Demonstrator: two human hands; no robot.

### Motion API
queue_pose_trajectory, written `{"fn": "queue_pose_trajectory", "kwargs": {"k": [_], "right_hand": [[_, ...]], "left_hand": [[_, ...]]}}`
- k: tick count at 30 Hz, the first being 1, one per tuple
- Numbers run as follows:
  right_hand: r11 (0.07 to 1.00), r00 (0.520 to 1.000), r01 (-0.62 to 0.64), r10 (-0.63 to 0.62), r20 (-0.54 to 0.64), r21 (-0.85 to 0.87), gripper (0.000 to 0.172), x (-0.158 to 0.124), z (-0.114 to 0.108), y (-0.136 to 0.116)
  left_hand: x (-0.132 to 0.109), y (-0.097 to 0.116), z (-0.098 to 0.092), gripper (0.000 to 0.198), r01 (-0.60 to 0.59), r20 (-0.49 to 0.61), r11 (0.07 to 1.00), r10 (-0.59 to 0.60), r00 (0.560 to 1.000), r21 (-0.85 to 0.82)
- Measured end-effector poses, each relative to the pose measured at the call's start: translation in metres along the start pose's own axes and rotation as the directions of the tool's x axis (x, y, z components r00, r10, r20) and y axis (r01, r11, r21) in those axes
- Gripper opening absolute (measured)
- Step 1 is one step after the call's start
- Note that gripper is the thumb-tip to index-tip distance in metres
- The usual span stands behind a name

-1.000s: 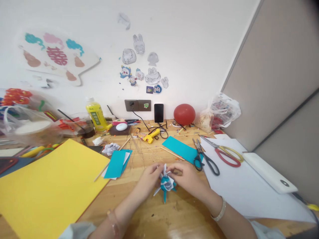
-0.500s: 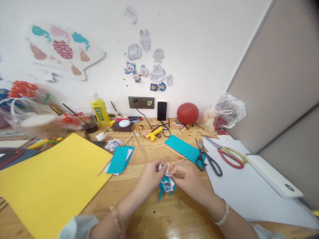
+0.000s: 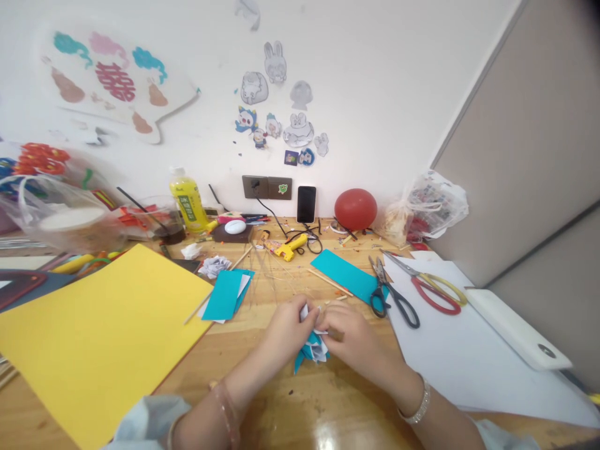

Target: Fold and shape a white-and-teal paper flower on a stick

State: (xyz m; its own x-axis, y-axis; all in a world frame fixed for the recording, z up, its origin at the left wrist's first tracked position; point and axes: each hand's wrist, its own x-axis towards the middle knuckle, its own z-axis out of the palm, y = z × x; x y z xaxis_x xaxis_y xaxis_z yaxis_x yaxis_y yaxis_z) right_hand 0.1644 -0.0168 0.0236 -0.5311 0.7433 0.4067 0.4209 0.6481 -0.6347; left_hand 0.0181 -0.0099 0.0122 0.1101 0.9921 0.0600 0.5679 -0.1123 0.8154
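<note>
A small paper flower (image 3: 317,350) in teal and white hangs between my hands, above the wooden table. My left hand (image 3: 296,322) is closed, thumb and fingers pinching the flower's white upper part. From the other side my right hand (image 3: 344,328) pinches a white edge of the same flower, its fingertips close to the left thumb. Fingers hide much of the flower's top. Left of my hands lies a stack of teal and white paper pieces (image 3: 225,297). A yellow glue gun (image 3: 291,247) rests farther back, beyond several thin sticks.
Black-handled scissors (image 3: 396,300) lie partly on a teal paper strip (image 3: 344,273). Red-and-yellow-handled scissors (image 3: 435,292) rest on white paper sheets (image 3: 450,362) at the right. A large yellow sheet (image 3: 107,325) covers the left. At the back stand a drink bottle (image 3: 187,203), a phone (image 3: 306,204) and a red balloon (image 3: 355,209).
The flower has turned slightly in my fingers, its teal tip pointing more to the left. Both hands keep their pinch. The camera view has tilted a little downward.
</note>
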Motion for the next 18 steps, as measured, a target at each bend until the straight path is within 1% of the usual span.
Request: {"fn": "queue_pose_trajectory", "kwargs": {"k": [7,10,15,16,18], "right_hand": [[0.999,0.998,-0.046,0.046,0.032,-0.024,0.013,0.0006,-0.0056,0.0018],[0.998,0.999,-0.025,0.026,0.022,-0.053,0.014,0.0007,-0.007,0.0007],[0.993,0.997,0.075,-0.071,0.044,-0.089,0.016,-0.001,-0.0072,0.0023],[0.993,0.996,0.078,-0.074,0.052,-0.083,0.016,-0.0011,-0.0075,0.0022],[0.998,0.998,0.035,-0.032,0.046,-0.06,0.017,-0.0007,-0.0085,0.0014]], "left_hand": [[0.0011,-0.0021,-0.0022,0.017,0.008,-0.025,1.0,-0.008,1.0,-0.003],[0.0014,-0.0027,-0.0022,0.018,0.006,-0.027,1.0,-0.007,1.0,-0.012],[0.0021,-0.0059,-0.0023,0.02,0.003,-0.026,0.999,-0.004,1.0,-0.039],[0.0022,-0.0062,-0.0024,0.019,0.005,-0.027,0.999,-0.006,1.0,-0.044],[0.002,-0.0061,-0.0023,0.018,0.006,-0.021,0.998,-0.007,1.0,-0.055]]}}
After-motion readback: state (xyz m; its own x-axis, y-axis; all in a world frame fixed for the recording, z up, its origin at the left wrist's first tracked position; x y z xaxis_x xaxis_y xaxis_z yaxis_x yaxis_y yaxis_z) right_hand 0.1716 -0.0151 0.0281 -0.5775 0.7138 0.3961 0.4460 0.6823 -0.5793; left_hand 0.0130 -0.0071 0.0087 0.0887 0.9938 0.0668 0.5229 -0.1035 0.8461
